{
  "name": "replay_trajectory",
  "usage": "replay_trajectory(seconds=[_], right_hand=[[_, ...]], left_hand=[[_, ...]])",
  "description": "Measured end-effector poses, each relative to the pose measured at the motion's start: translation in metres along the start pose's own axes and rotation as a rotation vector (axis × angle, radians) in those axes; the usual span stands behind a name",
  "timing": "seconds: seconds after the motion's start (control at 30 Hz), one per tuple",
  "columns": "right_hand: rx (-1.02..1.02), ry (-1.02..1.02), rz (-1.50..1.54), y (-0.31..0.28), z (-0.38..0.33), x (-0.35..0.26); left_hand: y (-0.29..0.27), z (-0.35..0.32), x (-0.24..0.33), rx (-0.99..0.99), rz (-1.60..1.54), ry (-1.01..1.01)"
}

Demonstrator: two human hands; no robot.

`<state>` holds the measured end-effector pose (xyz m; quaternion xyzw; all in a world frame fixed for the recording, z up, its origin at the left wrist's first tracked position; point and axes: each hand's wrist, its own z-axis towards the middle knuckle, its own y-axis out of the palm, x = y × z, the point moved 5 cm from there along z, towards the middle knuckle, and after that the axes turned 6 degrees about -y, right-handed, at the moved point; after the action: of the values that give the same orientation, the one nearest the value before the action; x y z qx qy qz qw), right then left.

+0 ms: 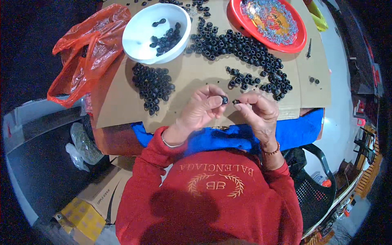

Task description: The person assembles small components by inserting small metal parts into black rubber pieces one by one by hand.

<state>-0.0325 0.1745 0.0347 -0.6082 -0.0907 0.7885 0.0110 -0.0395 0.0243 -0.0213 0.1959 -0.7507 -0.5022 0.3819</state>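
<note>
At the centre of the frame the left hand (200, 108) pinches a small black rubber ring (224, 99) between thumb and fingertips, closed on it. Just to its right, the right hand (258, 110) grips a second small black piece (236, 101) at its fingertips, also closed; the two pieces sit near each other, almost touching, above the near edge of a brown cardboard sheet (192, 77) that covers the work surface.

On the cardboard, left of centre, lies a heap of black rubber rings (153, 85). A longer, looser band of the same black rings (241, 49) runs from upper centre toward the right, thinning into scattered pieces near the cardboard's right side. In the upper left-centre stands a white bowl (139, 34) with a small number of black rings in it. At the upper right sits a red plate (300, 38) filled with small silvery metal parts. A crumpled red plastic bag (87, 49) hangs over the left edge of the cardboard.

A blue cloth (294, 130) lies below the cardboard's near edge, under the wrists. The person wears a red sweatshirt (212, 204); a thin bangle circles the left wrist and a beaded bracelet the right. A black chair (314, 183) shows at the lower right, and yellow cartons (83, 216) at the lower left.
</note>
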Motion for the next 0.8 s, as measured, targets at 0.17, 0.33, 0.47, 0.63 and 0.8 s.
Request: replay_trajectory(seconds=[0.17, 0.33, 0.47, 0.63, 0.8], right_hand=[[-0.057, -0.207, -0.157, 0.002, 0.005, -0.021], [-0.084, -0.331, -0.312, 0.008, 0.007, -0.032], [-0.090, -0.383, -0.379, 0.009, 0.009, -0.040], [-0.104, -0.429, -0.436, 0.011, 0.009, -0.041], [-0.122, -0.430, -0.448, 0.013, 0.009, -0.038]], left_hand=[[0.002, -0.001, -0.002, -0.010, -0.002, -0.013], [-0.001, -0.003, -0.004, 0.021, 0.015, -0.050], [0.000, -0.003, -0.004, 0.032, 0.011, -0.060], [0.001, -0.002, -0.004, 0.029, 0.032, -0.054], [-0.001, -0.001, -0.004, 0.018, 0.042, -0.036]])
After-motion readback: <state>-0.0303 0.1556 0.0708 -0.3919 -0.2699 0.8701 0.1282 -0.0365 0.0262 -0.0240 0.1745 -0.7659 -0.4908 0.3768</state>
